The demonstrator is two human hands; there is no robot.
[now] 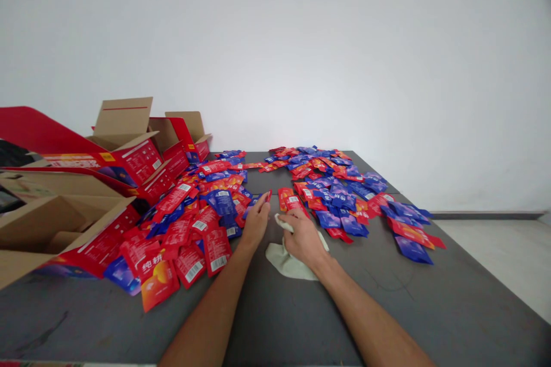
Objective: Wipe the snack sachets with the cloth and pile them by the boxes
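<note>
My left hand (pixel 257 219) pinches a small red pouch (pixel 269 196), which is seen nearly edge-on just beyond the fingertips. In my right hand (pixel 302 236) is a pale greenish-white cloth (pixel 286 262); its lower part spreads on the table while one corner pokes up between thumb and fingers. Both hands are close together over the middle of the table. A heap of red and blue pouches (pixel 205 219) lies to the left of my left hand. Beyond my right hand, two red pouches (pixel 294 202) lie flat, beside a larger spread of red and blue pouches (pixel 331 195).
Open red cardboard boxes (pixel 97 229) with raised flaps line the left side. The dark grey table (pixel 267 321) reaches back to a white wall (pixel 301 57). Several blue and red pouches (pixel 411 235) lie near the table's right edge, with pale floor beyond.
</note>
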